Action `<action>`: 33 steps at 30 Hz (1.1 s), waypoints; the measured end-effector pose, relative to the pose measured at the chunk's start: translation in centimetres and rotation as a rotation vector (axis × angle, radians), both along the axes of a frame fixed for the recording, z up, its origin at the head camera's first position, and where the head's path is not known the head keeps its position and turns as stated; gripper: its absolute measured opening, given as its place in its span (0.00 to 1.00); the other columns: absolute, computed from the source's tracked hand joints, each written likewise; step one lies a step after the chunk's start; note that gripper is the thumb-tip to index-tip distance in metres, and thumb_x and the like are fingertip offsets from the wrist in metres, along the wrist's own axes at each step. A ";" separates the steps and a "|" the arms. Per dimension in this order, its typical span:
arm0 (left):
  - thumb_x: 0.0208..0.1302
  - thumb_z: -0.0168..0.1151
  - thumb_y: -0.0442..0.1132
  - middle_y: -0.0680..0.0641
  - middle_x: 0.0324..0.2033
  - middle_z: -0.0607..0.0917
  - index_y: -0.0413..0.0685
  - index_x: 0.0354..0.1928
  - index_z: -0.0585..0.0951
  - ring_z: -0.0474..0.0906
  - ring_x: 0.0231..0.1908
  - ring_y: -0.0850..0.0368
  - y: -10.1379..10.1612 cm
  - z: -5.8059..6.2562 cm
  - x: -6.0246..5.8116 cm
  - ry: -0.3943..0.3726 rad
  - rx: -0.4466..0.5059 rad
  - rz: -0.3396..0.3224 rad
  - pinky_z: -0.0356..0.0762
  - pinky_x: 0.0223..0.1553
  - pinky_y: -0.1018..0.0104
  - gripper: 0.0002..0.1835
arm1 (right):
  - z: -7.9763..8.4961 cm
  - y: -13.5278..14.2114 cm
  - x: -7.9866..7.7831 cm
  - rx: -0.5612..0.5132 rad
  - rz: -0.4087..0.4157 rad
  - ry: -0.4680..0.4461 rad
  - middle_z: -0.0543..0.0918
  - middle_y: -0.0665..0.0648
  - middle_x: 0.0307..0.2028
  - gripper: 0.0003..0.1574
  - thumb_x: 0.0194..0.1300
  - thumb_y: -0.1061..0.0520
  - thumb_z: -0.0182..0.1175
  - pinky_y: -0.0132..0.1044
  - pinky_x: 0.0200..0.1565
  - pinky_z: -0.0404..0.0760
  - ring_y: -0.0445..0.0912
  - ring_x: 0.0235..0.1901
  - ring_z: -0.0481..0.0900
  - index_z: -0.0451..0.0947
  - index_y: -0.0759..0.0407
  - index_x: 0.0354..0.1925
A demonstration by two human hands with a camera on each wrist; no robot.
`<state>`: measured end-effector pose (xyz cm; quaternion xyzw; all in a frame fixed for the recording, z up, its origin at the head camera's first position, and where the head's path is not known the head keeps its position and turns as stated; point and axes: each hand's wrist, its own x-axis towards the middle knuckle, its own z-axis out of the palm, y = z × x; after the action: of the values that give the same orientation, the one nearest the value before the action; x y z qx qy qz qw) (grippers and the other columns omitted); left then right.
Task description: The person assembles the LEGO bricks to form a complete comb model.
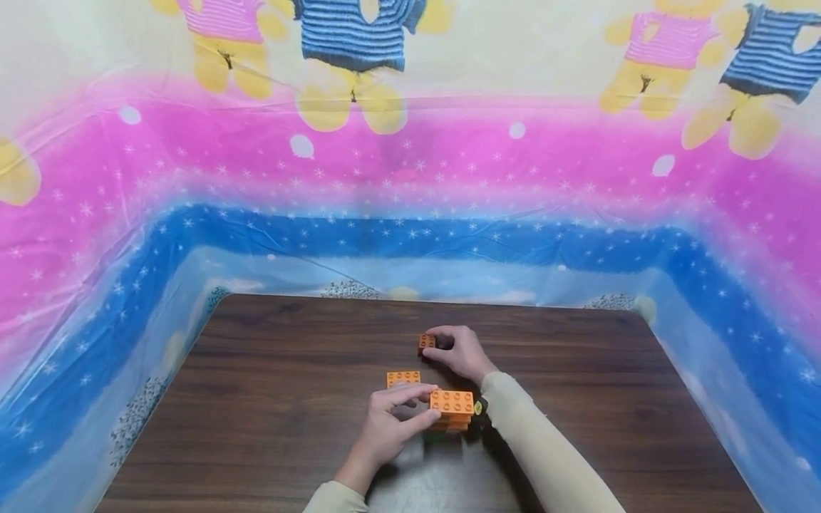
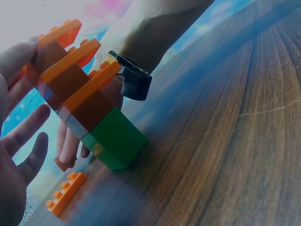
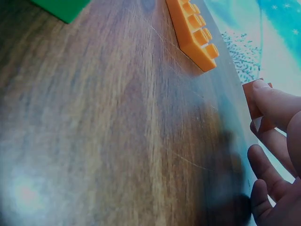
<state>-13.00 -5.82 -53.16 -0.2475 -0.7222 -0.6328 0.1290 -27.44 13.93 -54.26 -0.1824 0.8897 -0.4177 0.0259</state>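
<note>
A tower of toy building bricks stands on the table, with thin orange bricks and brown ones stacked by turns over a green block at the bottom. The left hand pinches the tower's top end between thumb and forefinger. Farther back, the right hand pinches a small brown brick by its sides, studs upward. In the right wrist view, thumb and forefinger press this brown brick from both sides. A loose orange brick with studs lies behind the left hand's fingers.
The dark wooden table has its far edge behind the right hand. A printed pink and blue cloth hangs around its back and sides. On the right wrist sits a black strapped device, close beside the tower.
</note>
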 end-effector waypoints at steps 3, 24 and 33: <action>0.64 0.77 0.36 0.50 0.47 0.92 0.48 0.54 0.90 0.88 0.43 0.54 0.1 0.0 0.1 -0.010 0.009 -0.004 0.89 0.41 0.49 0.16 | 0.0 0.3 0.3 -0.010 -0.001 -0.001 0.88 0.50 0.50 0.24 0.67 0.48 0.74 0.46 0.50 0.86 0.43 0.45 0.84 0.86 0.49 0.59; 0.64 0.77 0.36 0.50 0.45 0.92 0.47 0.54 0.90 0.87 0.43 0.51 -0.1 -0.1 -0.1 0.018 -0.002 0.000 0.89 0.40 0.49 0.16 | 5.5 2.0 5.1 -0.069 -0.010 0.027 0.88 0.47 0.49 0.23 0.68 0.49 0.73 0.41 0.43 0.86 0.43 0.44 0.83 0.85 0.46 0.61; 0.63 0.77 0.36 0.49 0.44 0.92 0.46 0.53 0.90 0.88 0.42 0.52 0.1 -0.3 -0.2 0.040 0.004 0.008 0.89 0.39 0.51 0.16 | 8.1 2.8 8.1 -0.067 0.071 0.112 0.88 0.46 0.51 0.25 0.69 0.50 0.73 0.46 0.48 0.83 0.49 0.48 0.83 0.84 0.50 0.62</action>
<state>-13.16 -5.77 -53.46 -0.2567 -0.7193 -0.6287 0.1464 -19.34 16.75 -46.14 -0.2379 0.8682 -0.4353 -0.0154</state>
